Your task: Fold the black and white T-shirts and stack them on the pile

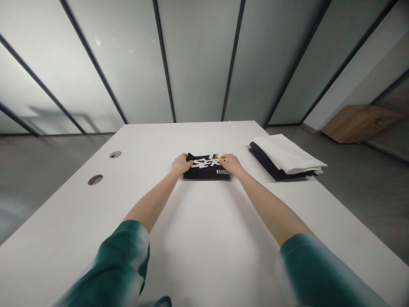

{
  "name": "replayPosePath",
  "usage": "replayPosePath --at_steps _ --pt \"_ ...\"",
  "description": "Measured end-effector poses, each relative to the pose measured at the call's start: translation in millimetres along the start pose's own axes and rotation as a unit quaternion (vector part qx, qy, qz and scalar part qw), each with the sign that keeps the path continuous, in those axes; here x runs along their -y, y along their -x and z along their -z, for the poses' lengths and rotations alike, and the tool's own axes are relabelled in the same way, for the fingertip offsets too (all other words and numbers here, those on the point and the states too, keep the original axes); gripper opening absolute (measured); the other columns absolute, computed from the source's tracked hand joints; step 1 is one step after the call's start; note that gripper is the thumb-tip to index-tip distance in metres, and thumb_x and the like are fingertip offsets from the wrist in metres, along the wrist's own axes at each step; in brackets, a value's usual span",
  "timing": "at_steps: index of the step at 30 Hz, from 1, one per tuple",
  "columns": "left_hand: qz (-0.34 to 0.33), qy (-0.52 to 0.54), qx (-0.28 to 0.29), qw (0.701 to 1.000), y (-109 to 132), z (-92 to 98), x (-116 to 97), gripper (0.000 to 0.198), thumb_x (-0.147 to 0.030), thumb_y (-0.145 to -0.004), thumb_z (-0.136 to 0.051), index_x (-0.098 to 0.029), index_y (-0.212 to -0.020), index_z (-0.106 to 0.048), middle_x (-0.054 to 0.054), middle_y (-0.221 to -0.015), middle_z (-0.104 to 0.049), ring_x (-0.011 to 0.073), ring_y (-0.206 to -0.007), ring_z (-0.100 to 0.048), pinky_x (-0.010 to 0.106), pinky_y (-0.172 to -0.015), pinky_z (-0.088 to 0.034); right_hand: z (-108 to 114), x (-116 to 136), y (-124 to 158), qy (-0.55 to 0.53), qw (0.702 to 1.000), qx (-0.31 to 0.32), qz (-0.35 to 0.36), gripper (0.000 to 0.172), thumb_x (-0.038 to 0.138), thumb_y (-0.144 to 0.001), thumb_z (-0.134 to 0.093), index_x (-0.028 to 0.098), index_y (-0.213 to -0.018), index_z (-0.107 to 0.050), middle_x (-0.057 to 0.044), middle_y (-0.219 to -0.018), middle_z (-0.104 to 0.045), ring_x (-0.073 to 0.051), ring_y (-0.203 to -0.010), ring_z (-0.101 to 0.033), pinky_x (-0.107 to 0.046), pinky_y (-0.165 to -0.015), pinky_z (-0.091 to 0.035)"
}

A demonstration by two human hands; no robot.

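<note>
A black T-shirt (pixel 204 172), folded into a small rectangle, lies on the white table (pixel 204 221) with white and yellow print and white lettering facing up. At its left edge is my left hand (pixel 181 163), thumb on top and the other fingers curled round the far side. My right hand (pixel 232 163) grips the opposite edge near the yellow print, covering the end of the lettering. The undersides of the cloth and some fingertips are hidden.
To the right, a folded white cloth (pixel 290 151) rests on a folded black one (pixel 266 164) by the table edge. Two round holes (pixel 95 180) pierce the tabletop at left. Frosted glass panels (pixel 198 59) stand behind, and a wooden cabinet (pixel 354 123) at far right.
</note>
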State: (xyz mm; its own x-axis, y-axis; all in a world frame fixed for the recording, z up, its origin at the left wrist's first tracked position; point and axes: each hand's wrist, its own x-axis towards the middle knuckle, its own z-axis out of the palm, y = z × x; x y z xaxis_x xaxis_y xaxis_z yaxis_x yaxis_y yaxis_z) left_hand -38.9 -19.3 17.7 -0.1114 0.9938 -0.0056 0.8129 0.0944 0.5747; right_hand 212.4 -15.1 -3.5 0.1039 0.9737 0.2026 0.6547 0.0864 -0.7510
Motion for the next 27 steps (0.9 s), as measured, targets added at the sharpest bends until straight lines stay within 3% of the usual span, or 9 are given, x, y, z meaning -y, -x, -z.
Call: replayPosePath --at_steps 2,4,7,10,13,16,18,22,27 --pt "-0.051 -0.044 -0.041 0.997 8.2 -1.1 -5.3 0.054 -0.036 -0.082 -0.062 -0.019 -0.132 -0.053 0.017 -0.139 -0.054 0.0333 -0.131 -0.047 0.043 -0.106 -0.038 -5.0 -1.8 3.6 0.042 0.998 0.011 0.034 0.021 0.026 -0.077 -0.069 0.022 -0.098 -0.069 -0.014 -0.121 -0.065 -0.032 -0.121 -0.051 -0.047 -0.107 -0.036" --pt "-0.151 -0.063 -0.070 0.984 18.4 -6.4 -8.7 0.057 -0.036 -0.087 -0.056 -0.018 -0.140 -0.047 0.016 -0.151 -0.043 0.0310 -0.140 -0.037 0.042 -0.114 -0.030 -10.4 -1.4 13.5 0.084 0.991 0.017 0.098 0.033 0.034 -0.085 -0.064 0.023 -0.116 -0.066 -0.014 -0.139 -0.055 -0.033 -0.133 -0.043 -0.049 -0.111 -0.032" --pt "-0.247 -0.113 0.003 0.962 28.9 -18.3 -7.9 0.055 -0.044 -0.093 -0.049 -0.023 -0.144 -0.046 0.011 -0.157 -0.037 0.0296 -0.146 -0.028 0.045 -0.119 -0.021 -16.5 1.3 31.7 0.174 0.970 0.083 0.147 0.049 0.049 -0.093 -0.051 0.026 -0.136 -0.056 -0.009 -0.155 -0.041 -0.032 -0.144 -0.031 -0.051 -0.116 -0.024" --pt "-0.234 -0.164 0.068 0.956 29.3 -28.4 -0.6 0.057 -0.054 -0.094 -0.044 -0.027 -0.144 -0.048 0.008 -0.159 -0.035 0.0318 -0.148 -0.025 0.051 -0.120 -0.018 -18.1 0.3 43.5 0.255 0.946 0.161 0.120 0.062 0.057 -0.096 -0.039 0.023 -0.147 -0.044 -0.010 -0.161 -0.030 -0.033 -0.148 -0.023 -0.056 -0.117 -0.019" --pt "-0.220 -0.158 0.065 0.960 24.8 -34.0 9.2 0.058 -0.055 -0.094 -0.044 -0.027 -0.145 -0.048 0.007 -0.161 -0.031 0.0317 -0.149 -0.023 0.052 -0.120 -0.020 -16.8 -7.1 47.3 0.265 0.941 0.176 0.118 0.062 0.054 -0.098 -0.035 0.020 -0.150 -0.041 -0.010 -0.162 -0.026 -0.032 -0.149 -0.021 -0.055 -0.117 -0.021" --pt "-0.233 -0.098 0.036 0.967 23.1 -35.9 20.1 0.053 -0.047 -0.094 -0.048 -0.023 -0.141 -0.051 0.009 -0.158 -0.037 0.0288 -0.147 -0.028 0.046 -0.119 -0.025 -15.0 -18.5 48.0 0.209 0.959 0.123 0.148 0.057 0.047 -0.097 -0.038 0.017 -0.143 -0.049 -0.014 -0.158 -0.035 -0.029 -0.146 -0.029 -0.049 -0.116 -0.026" --pt "-0.226 -0.031 -0.018 0.973 24.2 -34.6 28.5 0.047 -0.039 -0.095 -0.046 -0.019 -0.136 -0.054 0.011 -0.150 -0.047 0.0259 -0.141 -0.038 0.043 -0.117 -0.030 -12.6 -27.2 47.2 0.141 0.976 0.061 0.157 0.051 0.043 -0.095 -0.042 0.016 -0.135 -0.057 -0.015 -0.149 -0.047 -0.028 -0.140 -0.040 -0.046 -0.115 -0.030" --pt "-0.145 0.089 -0.120 0.978 26.3 -25.7 45.2 0.033 -0.031 -0.093 -0.044 -0.017 -0.117 -0.063 0.013 -0.123 -0.066 0.0244 -0.119 -0.058 0.041 -0.106 -0.043 -4.8 -43.1 40.9 -0.022 0.995 -0.057 0.079 0.040 0.041 -0.087 -0.048 0.015 -0.112 -0.067 -0.016 -0.121 -0.067 -0.028 -0.114 -0.060 -0.045 -0.103 -0.043" --pt "-0.046 0.162 -0.105 0.980 23.2 -17.7 52.2 0.026 -0.035 -0.091 -0.045 -0.019 -0.095 -0.065 0.008 -0.102 -0.071 0.0223 -0.097 -0.065 0.036 -0.090 -0.049 0.3 -49.6 34.9 -0.105 0.989 -0.106 -0.019 0.031 0.037 -0.083 -0.049 0.016 -0.095 -0.069 -0.010 -0.097 -0.073 -0.025 -0.095 -0.064 -0.042 -0.093 -0.048"
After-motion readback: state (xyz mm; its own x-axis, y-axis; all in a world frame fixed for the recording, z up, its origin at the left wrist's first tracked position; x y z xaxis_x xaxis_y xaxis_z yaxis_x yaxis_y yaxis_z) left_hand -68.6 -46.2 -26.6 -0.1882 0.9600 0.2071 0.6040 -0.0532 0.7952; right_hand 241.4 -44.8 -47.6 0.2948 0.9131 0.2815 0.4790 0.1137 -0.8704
